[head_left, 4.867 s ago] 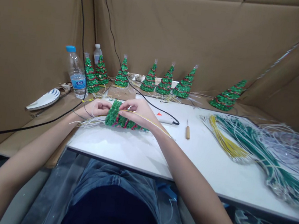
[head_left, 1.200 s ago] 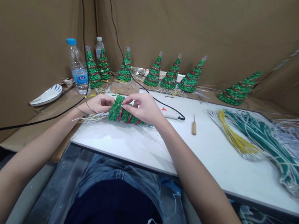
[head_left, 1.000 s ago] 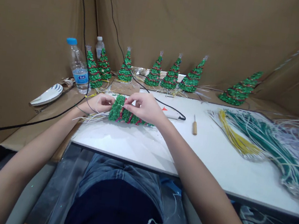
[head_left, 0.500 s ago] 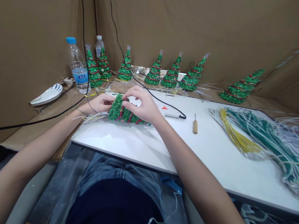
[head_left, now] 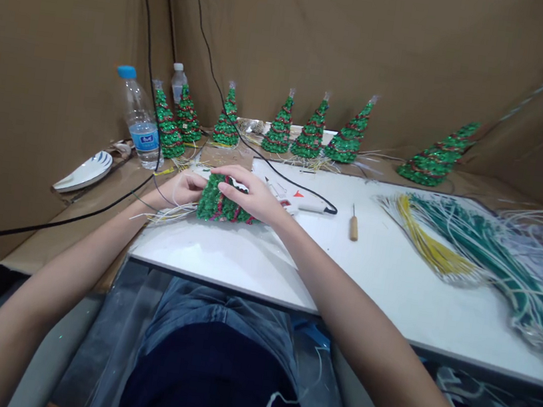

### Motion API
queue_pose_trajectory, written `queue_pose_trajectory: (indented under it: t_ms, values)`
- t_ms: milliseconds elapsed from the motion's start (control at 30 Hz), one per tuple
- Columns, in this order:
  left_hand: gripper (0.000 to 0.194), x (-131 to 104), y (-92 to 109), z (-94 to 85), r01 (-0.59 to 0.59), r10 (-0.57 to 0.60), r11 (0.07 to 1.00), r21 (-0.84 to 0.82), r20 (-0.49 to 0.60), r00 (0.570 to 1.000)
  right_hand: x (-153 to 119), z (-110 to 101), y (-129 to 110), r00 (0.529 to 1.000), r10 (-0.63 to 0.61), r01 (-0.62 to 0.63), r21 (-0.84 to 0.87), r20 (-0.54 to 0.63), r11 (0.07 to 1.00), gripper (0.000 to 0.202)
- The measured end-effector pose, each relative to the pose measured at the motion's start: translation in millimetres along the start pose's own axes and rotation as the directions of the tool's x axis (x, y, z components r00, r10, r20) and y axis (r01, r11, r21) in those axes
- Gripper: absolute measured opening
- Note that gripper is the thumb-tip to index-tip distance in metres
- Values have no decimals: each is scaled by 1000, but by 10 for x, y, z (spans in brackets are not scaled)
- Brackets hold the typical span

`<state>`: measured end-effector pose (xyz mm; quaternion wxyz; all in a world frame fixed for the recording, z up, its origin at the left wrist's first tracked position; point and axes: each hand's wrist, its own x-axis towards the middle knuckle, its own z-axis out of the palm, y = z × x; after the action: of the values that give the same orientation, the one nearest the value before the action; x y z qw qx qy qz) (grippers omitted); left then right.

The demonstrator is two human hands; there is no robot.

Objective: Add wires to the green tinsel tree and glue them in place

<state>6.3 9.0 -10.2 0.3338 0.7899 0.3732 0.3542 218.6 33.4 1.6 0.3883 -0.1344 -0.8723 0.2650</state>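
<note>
A small green tinsel Christmas tree [head_left: 209,203] with red garland lies on its side over the white board, its wide base toward the left. My left hand [head_left: 183,188] is closed at that base, its fingertips partly hidden behind it. From above, my right hand [head_left: 255,196] grips the tree's side, thumb on the near face and fingers curved over the top. Its palm and wrist cover part of the narrower end. White wires [head_left: 169,214] trail leftward from the base, beneath my left wrist.
Behind the board stand several finished-looking trees [head_left: 278,127]. A white glue gun [head_left: 312,205] and wooden-handled awl [head_left: 353,228] lie right of my hands. Green wire bundles [head_left: 477,249] and a yellow bundle [head_left: 430,246] cover the right side. A water bottle [head_left: 143,135] and black cable [head_left: 71,224] are leftward.
My right hand's fingers have come down and stretched leftward over the tree, from a raised pinch to a flatter hold. The left hand and the tree stay nearly in place.
</note>
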Motion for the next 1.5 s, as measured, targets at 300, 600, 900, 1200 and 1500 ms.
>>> queue_pose_trajectory:
  t_ms: [300,600,900,1200,1500]
  values:
    - [44,3,30,10,11,-11,999,-50,-4,1000,-6,18,12,1000,7,-7,-5,1,1000,35]
    - [44,6,15,-1,20,-20,997,-74,2,1000,3,37,-14,999,16,-17,-17,-35,1000,33]
    - [41,-41,100,35,105,-98,982,-158,47,994,25,-10,-87,997,30,-34,-61,-76,998,33]
    - [41,-35,112,99,119,-127,970,-212,-23,992,-322,-956,-29,944,273,-323,-355,-184,877,33]
    - [43,-24,60,102,153,-161,966,-209,-22,987,-741,-1161,395,863,488,-288,-666,131,688,46]
